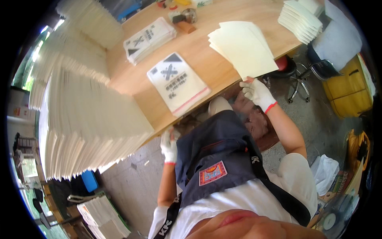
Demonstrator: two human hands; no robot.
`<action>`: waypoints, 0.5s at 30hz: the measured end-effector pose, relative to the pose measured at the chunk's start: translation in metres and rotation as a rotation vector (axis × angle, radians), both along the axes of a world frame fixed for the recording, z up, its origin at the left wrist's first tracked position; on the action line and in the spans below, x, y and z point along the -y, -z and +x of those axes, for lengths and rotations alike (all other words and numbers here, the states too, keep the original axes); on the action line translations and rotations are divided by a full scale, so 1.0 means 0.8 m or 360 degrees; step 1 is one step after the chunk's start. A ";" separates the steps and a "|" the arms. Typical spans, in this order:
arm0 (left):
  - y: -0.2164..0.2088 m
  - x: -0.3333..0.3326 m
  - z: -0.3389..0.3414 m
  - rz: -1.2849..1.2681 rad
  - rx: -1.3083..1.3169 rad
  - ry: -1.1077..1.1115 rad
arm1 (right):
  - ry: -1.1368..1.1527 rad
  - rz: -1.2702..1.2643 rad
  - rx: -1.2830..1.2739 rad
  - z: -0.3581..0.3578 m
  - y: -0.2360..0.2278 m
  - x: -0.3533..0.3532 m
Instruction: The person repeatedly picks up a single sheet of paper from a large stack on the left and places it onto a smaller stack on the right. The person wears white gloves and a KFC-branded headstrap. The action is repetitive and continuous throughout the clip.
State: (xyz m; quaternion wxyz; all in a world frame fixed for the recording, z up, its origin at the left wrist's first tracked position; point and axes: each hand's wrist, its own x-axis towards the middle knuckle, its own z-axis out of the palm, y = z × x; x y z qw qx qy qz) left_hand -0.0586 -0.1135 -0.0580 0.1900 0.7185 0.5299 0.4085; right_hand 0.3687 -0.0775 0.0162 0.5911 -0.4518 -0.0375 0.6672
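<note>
My right hand [259, 95], in a white knit glove with a red cuff and bare fingertips, is at the table's front edge. Its fingers pinch the near corner of a cream paper sheet [254, 55], the top one of a fanned pile. My left hand [169, 146], gloved the same way, hangs low by the front edge with fingers loosely apart and nothing seen in them. Between the hands, a flat stack of white printed paper bags [179, 85] with a red stripe lies on the table. A thicker stack of similar bags [149, 40] sits behind it.
Tall stacks of cream paper [91, 119] line the wooden table's [223, 85] left side. A smaller folded stack [299, 22] is at the far right corner. Behind the bags lie a brown block [185, 27] and a glass jar. A wheeled stool [288, 67] and yellow bag [350, 89] stand right.
</note>
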 end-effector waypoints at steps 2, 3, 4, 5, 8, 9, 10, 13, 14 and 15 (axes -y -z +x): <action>-0.034 -0.035 0.028 -0.0031 -0.0273 0.0018 | -0.0120 0.0280 -0.0395 0.013 0.005 0.013; -0.048 -0.053 0.039 -0.0003 -0.0353 0.0059 | 0.0150 0.0286 -0.0339 0.022 0.013 0.012; -0.053 -0.079 0.051 0.0042 -0.0420 0.0106 | 0.0424 0.0307 -0.0265 0.035 0.020 0.002; -0.051 -0.101 0.058 0.0172 -0.0615 0.0161 | 0.0443 0.0311 0.0114 0.048 0.030 -0.003; -0.066 -0.147 0.080 -0.0204 -0.1294 0.0223 | 0.0498 0.0524 0.0489 0.070 0.034 -0.008; -0.069 -0.152 0.085 -0.0238 -0.1348 0.0181 | 0.0539 0.0508 0.0511 0.066 0.023 -0.009; -0.071 -0.156 0.091 -0.0271 -0.1400 0.0148 | 0.0587 0.0488 0.0537 0.062 0.012 -0.006; -0.060 -0.173 0.081 -0.0331 -0.1411 0.0139 | 0.0461 0.0617 0.0397 0.025 -0.019 0.019; -0.055 -0.174 0.074 -0.0348 -0.1392 0.0145 | 0.0462 0.0590 0.0268 -0.001 -0.039 0.028; -0.060 -0.174 0.075 -0.0412 -0.1351 0.0170 | 0.0240 0.0564 0.0209 -0.009 -0.040 0.048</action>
